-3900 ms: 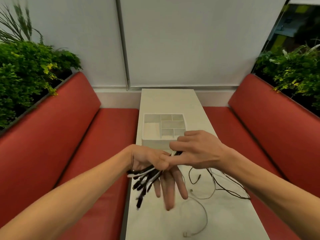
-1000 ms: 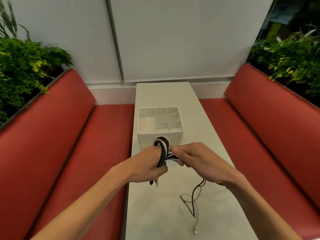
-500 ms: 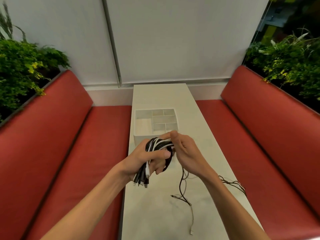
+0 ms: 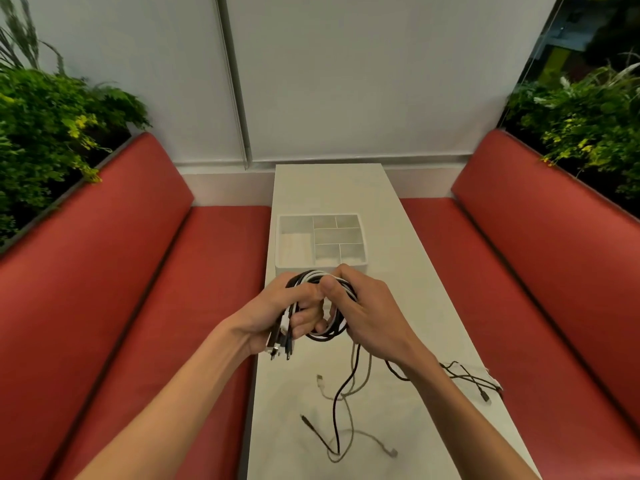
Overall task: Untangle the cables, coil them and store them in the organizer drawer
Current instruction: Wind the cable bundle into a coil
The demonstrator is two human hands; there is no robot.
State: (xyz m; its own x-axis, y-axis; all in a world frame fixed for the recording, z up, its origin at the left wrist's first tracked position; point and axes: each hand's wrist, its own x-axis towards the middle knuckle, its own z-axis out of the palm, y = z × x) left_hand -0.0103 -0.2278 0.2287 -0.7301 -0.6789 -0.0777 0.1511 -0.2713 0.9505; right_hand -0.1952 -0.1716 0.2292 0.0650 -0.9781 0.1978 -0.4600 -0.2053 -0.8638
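Seen from the head camera: the left hand has its fingers curled round a half-wound coil of black and white cables, and the right hand pinches its loops, just before the organizer drawer. The loose tails trailing on the narrow surface could snag, or slide off either side edge and pull the coil apart. Open room lies beyond the drawer.

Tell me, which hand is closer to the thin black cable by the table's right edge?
Right. The right hand sits up-left of the thin black cable; the left hand is farther left, beyond the cable coil.
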